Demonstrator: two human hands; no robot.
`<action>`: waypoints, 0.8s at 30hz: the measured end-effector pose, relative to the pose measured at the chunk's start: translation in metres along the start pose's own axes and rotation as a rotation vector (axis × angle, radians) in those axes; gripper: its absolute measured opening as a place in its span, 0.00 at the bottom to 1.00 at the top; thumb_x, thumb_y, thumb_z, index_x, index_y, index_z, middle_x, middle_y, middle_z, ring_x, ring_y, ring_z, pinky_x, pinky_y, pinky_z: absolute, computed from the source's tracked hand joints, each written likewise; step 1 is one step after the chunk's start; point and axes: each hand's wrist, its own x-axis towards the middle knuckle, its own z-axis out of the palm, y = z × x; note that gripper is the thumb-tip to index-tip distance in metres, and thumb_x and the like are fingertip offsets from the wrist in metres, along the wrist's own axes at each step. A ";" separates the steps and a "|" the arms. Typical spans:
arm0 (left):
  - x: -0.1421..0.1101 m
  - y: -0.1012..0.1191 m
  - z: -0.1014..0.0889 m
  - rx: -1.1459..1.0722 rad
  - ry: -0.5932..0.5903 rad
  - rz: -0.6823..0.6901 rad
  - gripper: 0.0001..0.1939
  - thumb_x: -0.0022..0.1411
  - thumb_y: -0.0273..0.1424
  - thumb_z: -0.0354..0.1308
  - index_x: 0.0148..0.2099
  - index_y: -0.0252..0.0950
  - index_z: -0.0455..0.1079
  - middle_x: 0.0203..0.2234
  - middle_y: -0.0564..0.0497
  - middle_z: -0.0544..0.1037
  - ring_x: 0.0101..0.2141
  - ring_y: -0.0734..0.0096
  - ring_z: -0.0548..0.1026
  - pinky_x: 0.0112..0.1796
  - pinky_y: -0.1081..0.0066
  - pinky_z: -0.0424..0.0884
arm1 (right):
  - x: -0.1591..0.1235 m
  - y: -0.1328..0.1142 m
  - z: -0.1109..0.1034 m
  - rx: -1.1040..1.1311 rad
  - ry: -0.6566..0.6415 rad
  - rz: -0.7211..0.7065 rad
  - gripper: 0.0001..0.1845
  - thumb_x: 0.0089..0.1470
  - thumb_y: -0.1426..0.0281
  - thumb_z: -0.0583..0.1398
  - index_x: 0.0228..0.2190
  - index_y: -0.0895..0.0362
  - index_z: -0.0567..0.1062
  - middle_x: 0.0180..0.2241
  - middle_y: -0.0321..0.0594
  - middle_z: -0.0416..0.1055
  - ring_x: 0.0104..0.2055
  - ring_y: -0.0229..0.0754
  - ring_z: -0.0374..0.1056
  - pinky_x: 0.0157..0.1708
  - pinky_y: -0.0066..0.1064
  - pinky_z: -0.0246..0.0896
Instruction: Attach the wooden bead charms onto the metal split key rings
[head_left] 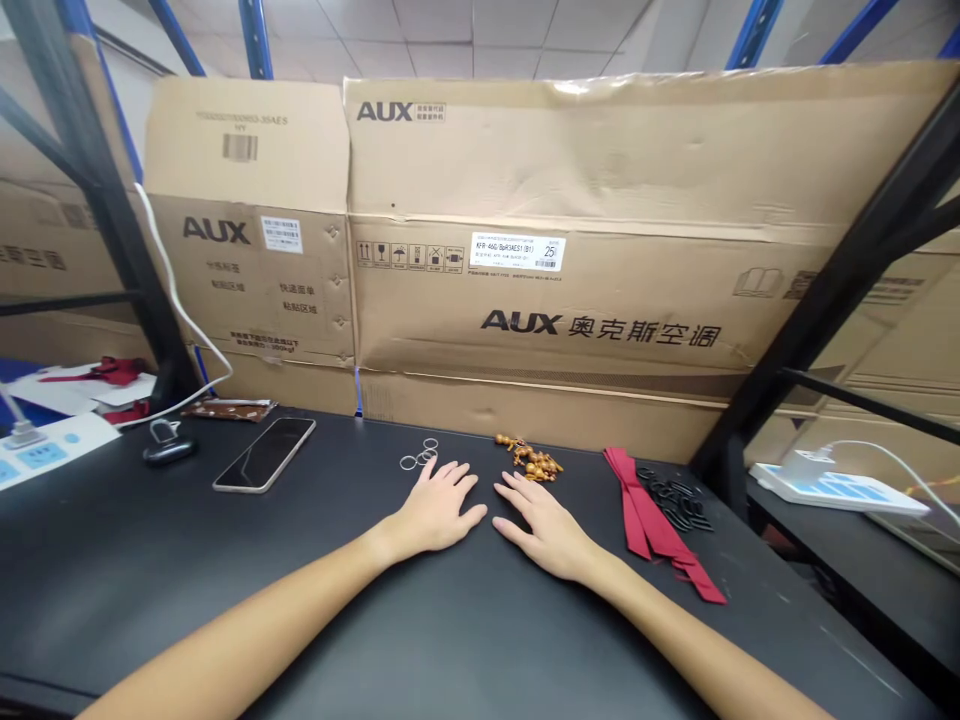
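My left hand (441,508) lies flat on the black table (420,640), fingers spread and nothing in it. Just beyond its fingertips are several thin metal rings (408,463). My right hand (546,528) also rests palm down with its fingers apart, holding nothing. Close past its fingertips sits a small pile of shiny amber-brown beads or charms (541,466); their exact shape is too small to tell. Farther right lie dark red ribbon strips (651,515), and against them a heap of black loops or clips (679,500).
A smartphone (266,455) and a small black device (169,448) lie at the left, near a brown wrapped packet (229,409). Power strips (56,450) stand at far left and far right (840,488). Cardboard panels (600,290) wall the back; black frame posts (832,270) flank the table.
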 end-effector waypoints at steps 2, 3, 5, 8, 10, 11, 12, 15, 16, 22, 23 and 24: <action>0.000 0.001 0.000 0.000 0.007 -0.025 0.26 0.66 0.47 0.45 0.59 0.38 0.63 0.59 0.43 0.65 0.60 0.52 0.59 0.60 0.43 0.41 | 0.000 0.000 0.000 -0.004 0.005 -0.003 0.33 0.60 0.50 0.50 0.59 0.55 0.62 0.64 0.46 0.51 0.66 0.51 0.45 0.64 0.48 0.43; 0.000 0.001 0.000 -0.003 0.008 -0.031 0.26 0.66 0.47 0.46 0.59 0.39 0.63 0.59 0.43 0.65 0.60 0.51 0.59 0.59 0.41 0.41 | 0.000 0.000 0.000 -0.008 0.008 -0.004 0.33 0.60 0.50 0.50 0.59 0.55 0.62 0.64 0.47 0.51 0.66 0.51 0.45 0.64 0.48 0.43; 0.000 0.000 0.002 -0.011 0.013 -0.026 0.26 0.66 0.47 0.46 0.59 0.37 0.63 0.59 0.42 0.64 0.60 0.49 0.59 0.58 0.42 0.46 | -0.001 0.000 0.000 -0.015 0.015 -0.009 0.33 0.60 0.50 0.49 0.59 0.55 0.62 0.64 0.47 0.51 0.66 0.51 0.45 0.63 0.48 0.43; -0.001 0.001 0.005 -0.004 0.038 -0.005 0.25 0.66 0.44 0.47 0.58 0.34 0.64 0.58 0.40 0.65 0.59 0.49 0.60 0.57 0.49 0.56 | -0.001 0.001 0.000 -0.020 0.027 -0.023 0.32 0.60 0.50 0.50 0.59 0.55 0.62 0.64 0.46 0.52 0.66 0.51 0.46 0.63 0.49 0.44; -0.001 0.004 0.005 0.010 0.060 0.020 0.22 0.67 0.41 0.48 0.56 0.33 0.66 0.56 0.39 0.67 0.57 0.50 0.63 0.56 0.52 0.59 | -0.001 0.001 0.001 -0.022 0.032 -0.031 0.32 0.60 0.50 0.50 0.59 0.55 0.63 0.64 0.47 0.52 0.66 0.51 0.46 0.63 0.49 0.45; -0.002 0.006 0.004 0.008 0.066 0.050 0.20 0.67 0.39 0.48 0.55 0.33 0.67 0.55 0.39 0.69 0.56 0.51 0.65 0.55 0.53 0.61 | -0.001 0.001 0.001 -0.024 0.034 -0.031 0.32 0.60 0.50 0.50 0.59 0.55 0.63 0.64 0.47 0.52 0.66 0.51 0.46 0.63 0.49 0.45; -0.002 0.008 0.002 -0.006 0.070 0.095 0.18 0.67 0.37 0.48 0.53 0.33 0.68 0.53 0.40 0.70 0.54 0.53 0.67 0.54 0.55 0.62 | -0.001 0.001 0.001 -0.024 0.037 -0.030 0.32 0.60 0.50 0.50 0.59 0.55 0.63 0.64 0.47 0.52 0.66 0.51 0.46 0.63 0.48 0.45; -0.003 0.013 -0.005 -0.119 0.062 0.268 0.14 0.68 0.32 0.48 0.52 0.37 0.68 0.52 0.44 0.71 0.51 0.61 0.70 0.53 0.61 0.65 | -0.001 0.002 0.001 -0.022 0.048 -0.037 0.31 0.60 0.51 0.50 0.59 0.54 0.62 0.63 0.47 0.53 0.66 0.51 0.47 0.63 0.49 0.46; -0.003 0.014 -0.008 -0.160 0.061 0.313 0.14 0.68 0.31 0.48 0.53 0.38 0.67 0.53 0.46 0.70 0.52 0.63 0.69 0.53 0.63 0.65 | -0.001 0.002 0.001 -0.023 0.050 -0.040 0.31 0.60 0.52 0.50 0.59 0.54 0.62 0.63 0.47 0.54 0.65 0.51 0.48 0.63 0.49 0.46; -0.003 0.015 -0.012 -0.177 0.070 0.272 0.14 0.67 0.32 0.51 0.53 0.37 0.67 0.52 0.44 0.70 0.51 0.61 0.69 0.52 0.62 0.66 | -0.001 0.002 0.002 -0.020 0.070 -0.039 0.31 0.60 0.52 0.51 0.58 0.57 0.64 0.62 0.50 0.55 0.65 0.52 0.49 0.62 0.48 0.47; -0.003 0.014 -0.012 -0.172 0.051 0.259 0.13 0.67 0.32 0.50 0.52 0.36 0.68 0.50 0.44 0.72 0.50 0.61 0.70 0.51 0.62 0.67 | -0.001 0.002 0.002 -0.015 0.078 -0.042 0.31 0.60 0.52 0.52 0.57 0.57 0.65 0.62 0.49 0.56 0.65 0.52 0.50 0.62 0.48 0.47; -0.003 0.014 -0.012 -0.170 0.035 0.252 0.13 0.67 0.32 0.50 0.51 0.36 0.68 0.48 0.45 0.73 0.49 0.61 0.71 0.51 0.62 0.67 | -0.001 0.003 0.002 -0.010 0.083 -0.043 0.30 0.59 0.52 0.52 0.57 0.56 0.66 0.62 0.49 0.56 0.65 0.52 0.50 0.62 0.48 0.48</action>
